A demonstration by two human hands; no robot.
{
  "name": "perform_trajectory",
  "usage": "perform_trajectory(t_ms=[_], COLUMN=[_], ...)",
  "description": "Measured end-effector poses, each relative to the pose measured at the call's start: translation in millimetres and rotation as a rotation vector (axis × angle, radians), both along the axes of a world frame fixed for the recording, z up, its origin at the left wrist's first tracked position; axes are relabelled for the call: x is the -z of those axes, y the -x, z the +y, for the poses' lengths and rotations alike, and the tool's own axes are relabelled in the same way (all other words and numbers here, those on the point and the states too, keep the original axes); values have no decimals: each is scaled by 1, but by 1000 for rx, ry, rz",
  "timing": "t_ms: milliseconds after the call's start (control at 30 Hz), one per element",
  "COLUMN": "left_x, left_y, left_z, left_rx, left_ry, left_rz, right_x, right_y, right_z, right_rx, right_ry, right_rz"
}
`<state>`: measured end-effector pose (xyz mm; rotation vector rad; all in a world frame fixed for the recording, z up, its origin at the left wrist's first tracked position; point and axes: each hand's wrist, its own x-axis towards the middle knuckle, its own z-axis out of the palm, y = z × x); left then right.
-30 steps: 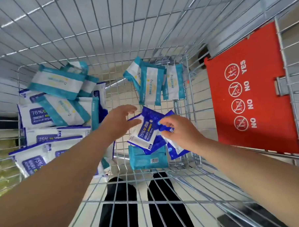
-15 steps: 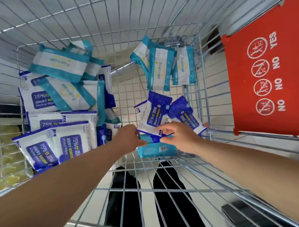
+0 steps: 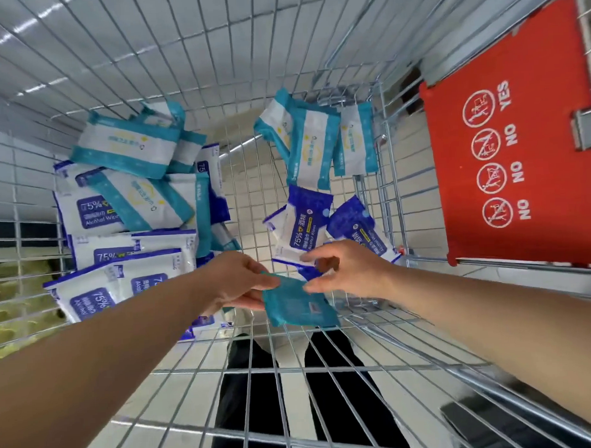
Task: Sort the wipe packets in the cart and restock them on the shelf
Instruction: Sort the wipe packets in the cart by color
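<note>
Over the last second the work has shifted from the blue packets to a teal one. A second ago both hands were on the dark-blue alcohol wipe packets near the middle of the cart; those two blue packets (image 3: pixel 304 228) now lie free on the wire floor, just beyond the fingers, and nobody holds them. Half a second ago the hands were closing on the teal packet lying beneath them. Now that teal packet (image 3: pixel 299 305) is tilted, with its far edge off the mesh, pinched between the thumb and fingers of the left hand (image 3: pixel 237 282) at its left corner. The right hand (image 3: pixel 348 270) rests its lower fingers against the packet's upper right edge while its index finger points out, loose, so it steadies more than it grips.

The cart (image 3: pixel 381 203) already shows a rough sort: a mixed pile of blue and teal packets (image 3: pixel 131 210) sits against the left wall, and three teal ones (image 3: pixel 312 145) stand together at the far right corner, above the blue pair. The lifted teal packet was the odd one under the blue pair, so it is probably being pulled out to join its own kind. No shelf is in view, so restocking has not begun.
</note>
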<state>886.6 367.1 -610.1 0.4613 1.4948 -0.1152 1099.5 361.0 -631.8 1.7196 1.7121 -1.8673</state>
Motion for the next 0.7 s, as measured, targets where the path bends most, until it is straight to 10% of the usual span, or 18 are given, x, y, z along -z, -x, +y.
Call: perform_trajectory(t_ms=[233, 400, 533, 700], left_x=[-37, -34, -14, -11], left_y=[16, -11, -9, 35], left_z=[50, 93, 119, 130], left_rx=[-301, -450, 154, 476], left_ry=[-109, -309, -791, -915], left_rz=[-93, -76, 406, 761], right_x=[-53, -36, -7, 13], right_y=[14, 7, 0, 5], right_z=[40, 86, 126, 160], right_rx=[136, 261, 433, 425], right_ry=[81, -243, -338, -413], right_rz=[203, 70, -50, -227])
